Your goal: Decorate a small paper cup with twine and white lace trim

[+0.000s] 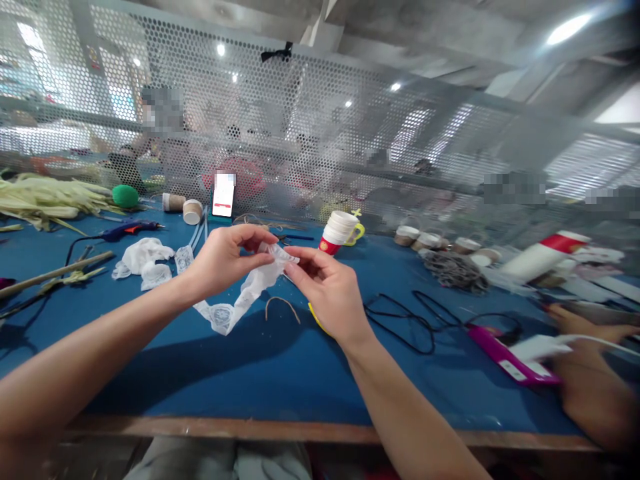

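A strip of white lace ribbon [253, 285] is pinched between my two hands above the blue table. The thumb and fingers of my left hand [233, 257] close on its gathered upper end. My right hand [327, 283] grips the same end from the right side. From there the lace hangs down and loops leftward onto the table, toward a bunched white lace heap [145, 260]. Below the hands lies a short curved piece of brown cord [283, 308]. Something yellow [320, 320] shows partly from beneath my right hand.
A blue glue gun [127, 229] lies at left near dry husks [55, 197]. Stacked paper cups [340, 230] and a phone [223, 195] stand behind. At right are a black cable [400, 320], a purple power strip [510, 357] and another person's arm [595, 373]. Perforated metal [280, 133] borders the back.
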A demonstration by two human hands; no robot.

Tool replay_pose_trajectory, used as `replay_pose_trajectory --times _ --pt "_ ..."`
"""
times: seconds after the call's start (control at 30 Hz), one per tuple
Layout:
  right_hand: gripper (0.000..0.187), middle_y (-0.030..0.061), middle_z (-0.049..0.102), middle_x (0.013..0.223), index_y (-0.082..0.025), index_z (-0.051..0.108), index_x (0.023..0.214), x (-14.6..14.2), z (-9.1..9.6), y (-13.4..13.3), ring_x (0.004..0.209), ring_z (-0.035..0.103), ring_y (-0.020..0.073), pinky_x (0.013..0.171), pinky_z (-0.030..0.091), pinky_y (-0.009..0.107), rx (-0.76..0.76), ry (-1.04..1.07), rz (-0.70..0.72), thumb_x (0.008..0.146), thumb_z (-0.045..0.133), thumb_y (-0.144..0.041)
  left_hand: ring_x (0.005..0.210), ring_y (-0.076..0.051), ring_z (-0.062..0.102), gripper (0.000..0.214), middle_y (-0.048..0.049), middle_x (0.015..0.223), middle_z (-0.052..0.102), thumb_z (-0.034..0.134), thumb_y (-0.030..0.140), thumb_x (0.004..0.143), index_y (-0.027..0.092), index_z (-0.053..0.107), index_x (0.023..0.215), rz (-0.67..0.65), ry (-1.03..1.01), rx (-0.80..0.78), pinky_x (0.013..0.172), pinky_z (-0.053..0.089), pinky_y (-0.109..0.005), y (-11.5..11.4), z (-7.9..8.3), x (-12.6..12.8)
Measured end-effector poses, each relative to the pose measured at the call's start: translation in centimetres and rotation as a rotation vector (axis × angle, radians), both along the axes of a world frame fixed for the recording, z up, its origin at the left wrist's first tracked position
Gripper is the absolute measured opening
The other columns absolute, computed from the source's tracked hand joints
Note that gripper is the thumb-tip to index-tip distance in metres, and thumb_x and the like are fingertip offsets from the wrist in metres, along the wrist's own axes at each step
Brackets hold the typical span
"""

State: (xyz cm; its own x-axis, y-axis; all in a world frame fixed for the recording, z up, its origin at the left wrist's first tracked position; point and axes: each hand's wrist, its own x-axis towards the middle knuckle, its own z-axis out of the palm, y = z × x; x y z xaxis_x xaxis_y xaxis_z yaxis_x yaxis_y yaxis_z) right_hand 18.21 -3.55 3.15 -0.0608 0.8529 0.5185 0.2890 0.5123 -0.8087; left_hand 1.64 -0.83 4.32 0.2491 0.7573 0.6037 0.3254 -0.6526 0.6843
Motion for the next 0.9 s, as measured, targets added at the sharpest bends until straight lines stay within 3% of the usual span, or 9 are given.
replay_pose_trajectory --times 0.33,0.5,0.6,0.73,0.8,0.9 --pt "0.017 0.0033 0.066 0.083 -0.020 0.065 0.090 0.3 -0.3 0.0 0.070 0.060 0.0146 0.064 0.049 0.029 -0.013 -0.043 -0.009 0.075 0.058 -0.025 0.059 -0.009 0.051 0.010 -0.0025 0.069 0.060 0.060 0.023 0.071 0.013 0.064 0.072 -0.006 0.126 -0.003 0.055 0.040 -0.021 0.1 0.2 -0.3" --pt "0.017 0.0051 0.062 0.078 -0.016 0.063 0.084 0.2 -0.1 0.1 0.065 0.056 0.0138 0.058 0.046 0.027 0.058 -0.197 -0.030 0.074 0.059 -0.029 0.073 -0.012 0.053 0.010 -0.0046 0.081 0.059 0.058 0.022 0.073 0.014 0.062 0.070 -0.039 0.150 0.095 0.063 0.042 -0.023 0.1 0.2 -0.4" --pt "0.014 0.0059 0.058 0.083 -0.016 0.061 0.075 0.0 0.0 0.3 0.071 0.054 0.0143 0.060 0.044 0.027 0.134 -0.256 -0.064 0.072 0.061 -0.030 0.069 -0.011 0.053 0.010 -0.0023 0.073 0.061 0.055 0.022 0.074 0.014 0.060 0.071 -0.111 0.191 0.026 0.063 0.042 -0.024 0.0 0.3 -0.2" --pt "0.015 0.0001 0.056 0.064 -0.016 0.057 0.070 0.0 0.0 0.7 0.056 0.050 0.0103 0.052 0.041 0.024 0.007 -0.193 0.021 0.076 0.056 -0.030 0.063 -0.010 0.052 0.014 -0.0015 0.070 0.058 0.054 0.026 0.074 0.013 0.056 0.075 -0.141 0.071 -0.103 0.058 0.042 -0.023 0.2 0.0 0.0" --pt "0.016 -0.0018 0.053 0.058 -0.016 0.055 0.068 0.2 0.1 1.1 0.052 0.047 0.0089 0.049 0.039 0.022 -0.018 -0.104 -0.025 0.075 0.056 -0.030 0.060 -0.010 0.051 0.018 -0.0015 0.068 0.056 0.053 0.031 0.073 0.013 0.052 0.076 -0.124 0.011 -0.181 0.055 0.041 -0.023 0.5 -0.3 0.1" --pt "0.015 -0.0023 0.053 0.058 -0.016 0.052 0.067 0.9 0.1 1.9 0.051 0.047 0.0083 0.050 0.039 0.023 -0.005 0.037 -0.108 0.073 0.056 -0.030 0.059 -0.011 0.051 0.024 -0.0017 0.065 0.055 0.053 0.038 0.073 0.014 0.049 0.072 -0.104 0.156 -0.291 0.053 0.040 -0.024 1.0 -0.9 0.0"
